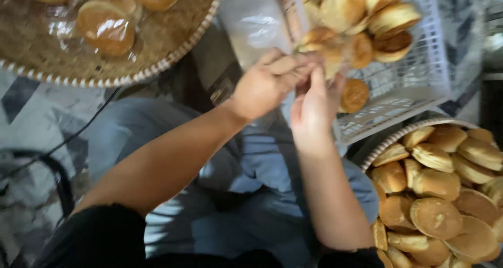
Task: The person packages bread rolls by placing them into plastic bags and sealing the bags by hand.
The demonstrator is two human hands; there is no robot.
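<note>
Both hands — left hand (267,84), right hand (314,103) — pinch a round golden bun (327,58) in clear wrap, raised beside the white plastic crate (419,84) for handling.

Packaging-wise there's not much: a clear plastic bag (335,58) pinched between the left hand (264,84) and right hand (314,103) near the top middle, glossy and see-through. Top left, a bun in a clear plastic wrapper (102,29) lies on the woven tray (173,53). No labels, signs or screens that I can make out.
</note>
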